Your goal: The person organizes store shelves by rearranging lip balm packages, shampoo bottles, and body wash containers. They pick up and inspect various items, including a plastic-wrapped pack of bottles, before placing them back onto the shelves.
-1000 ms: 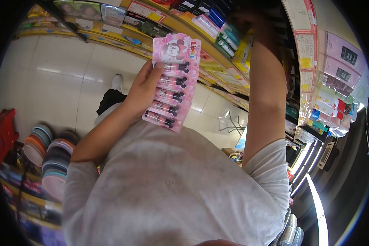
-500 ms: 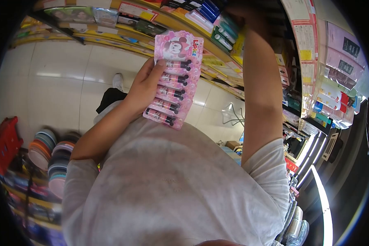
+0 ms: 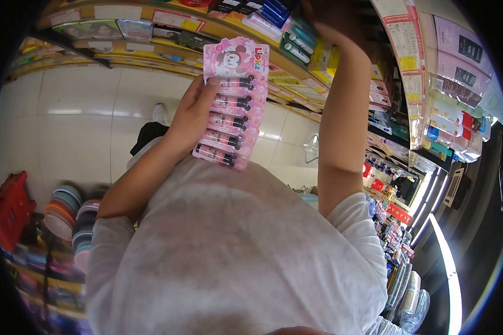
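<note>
My left hand (image 3: 194,111) grips the left edge of a pink lip balm card (image 3: 258,120), its thumb across the front. The card is marked "LipIce", has a cartoon mouse at the top, and carries several small tubes in a column. It is held in front of my chest, slightly tilted. My right hand (image 3: 332,25) reaches up into the dark of a shelf at the top, near green-and-white tubes (image 3: 297,46) and a yellow box (image 3: 323,58). Shadow hides its fingers, so I cannot see whether they hold anything.
Stocked shelves with a yellow edge (image 3: 137,15) and price labels run along the top. Packaged goods (image 3: 458,58) hang over the right side. Stacked bowls (image 3: 61,215) and a red plastic item (image 3: 11,209) are at lower left, by the tiled floor (image 3: 75,106).
The lip balm card has shifted slightly left and up in view, still in my left hand. My right forearm has moved a little left, its hand still at the shelf.
</note>
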The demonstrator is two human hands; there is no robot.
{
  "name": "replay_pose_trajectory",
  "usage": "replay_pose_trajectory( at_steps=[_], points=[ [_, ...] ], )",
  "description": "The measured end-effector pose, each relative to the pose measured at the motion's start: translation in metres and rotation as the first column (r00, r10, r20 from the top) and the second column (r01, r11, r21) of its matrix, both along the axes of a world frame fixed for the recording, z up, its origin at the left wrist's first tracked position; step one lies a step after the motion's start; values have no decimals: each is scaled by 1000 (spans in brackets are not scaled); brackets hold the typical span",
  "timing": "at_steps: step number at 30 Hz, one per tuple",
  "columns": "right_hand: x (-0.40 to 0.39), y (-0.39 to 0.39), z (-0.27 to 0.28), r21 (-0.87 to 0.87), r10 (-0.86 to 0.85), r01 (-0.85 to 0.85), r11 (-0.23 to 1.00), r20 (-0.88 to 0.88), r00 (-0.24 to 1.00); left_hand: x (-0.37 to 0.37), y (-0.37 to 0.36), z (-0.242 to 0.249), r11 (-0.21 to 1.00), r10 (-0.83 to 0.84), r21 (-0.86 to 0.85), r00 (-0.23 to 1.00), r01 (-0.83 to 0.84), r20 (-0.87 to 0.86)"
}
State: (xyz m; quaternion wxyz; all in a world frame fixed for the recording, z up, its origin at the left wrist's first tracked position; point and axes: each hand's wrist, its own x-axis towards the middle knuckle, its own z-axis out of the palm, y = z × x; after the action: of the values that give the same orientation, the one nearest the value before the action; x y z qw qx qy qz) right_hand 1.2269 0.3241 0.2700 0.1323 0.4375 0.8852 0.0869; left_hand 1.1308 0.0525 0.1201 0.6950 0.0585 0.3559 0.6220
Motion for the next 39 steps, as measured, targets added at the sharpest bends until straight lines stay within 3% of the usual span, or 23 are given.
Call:
replay_pose_trajectory(
  at_steps=[2,3,5,8,11,14,17,20,23,26,29,32,35,39],
  points=[
    [49,18,-45,-100,118,-125,987,-75,990,-1,2,0,1000,6,4,1000,-6,0],
    [47,10,-41,-260,-33,7,966,-95,995,1,3,-2,1000,14,10,1000,-14,6],
    [41,-13,-28,-556,-334,246,794,-62,940,3,5,-5,1000,10,15,1000,-10,6],
    [61,-5,-44,-484,-106,4,875,-184,977,2,5,-4,1000,-17,9,1000,17,-16],
    [90,20,-70,-474,-68,-61,878,-251,966,-1,5,3,999,-43,-5,998,43,-35],
    [68,1,-43,-593,-254,132,794,-126,959,-2,6,4,998,-64,-15,997,63,-48],
    [64,-2,-32,-547,-108,1,837,-163,981,-2,7,3,998,-55,-16,996,54,-68],
    [30,-26,11,-648,-396,297,702,-8,918,-1,9,2,999,-45,3,997,45,-63],
    [21,-31,6,-588,-469,393,707,25,883,-1,11,0,999,-45,5,997,46,-60],
    [65,-2,-42,-547,-338,231,805,-103,935,1,13,2,999,-47,0,996,47,-70],
    [59,-22,-31,-498,-314,178,849,-203,928,2,17,7,999,-50,-5,996,50,-67],
    [68,-46,-47,-88,-45,14,996,-352,935,0,15,6,999,-53,-13,996,53,-67],
    [75,-76,-78,-26,-44,35,999,-524,850,-1,17,0,998,-61,-11,996,60,-70],
    [66,-98,-108,233,30,81,969,-435,900,3,17,-7,997,-73,-15,995,73,-69]
  ],
)
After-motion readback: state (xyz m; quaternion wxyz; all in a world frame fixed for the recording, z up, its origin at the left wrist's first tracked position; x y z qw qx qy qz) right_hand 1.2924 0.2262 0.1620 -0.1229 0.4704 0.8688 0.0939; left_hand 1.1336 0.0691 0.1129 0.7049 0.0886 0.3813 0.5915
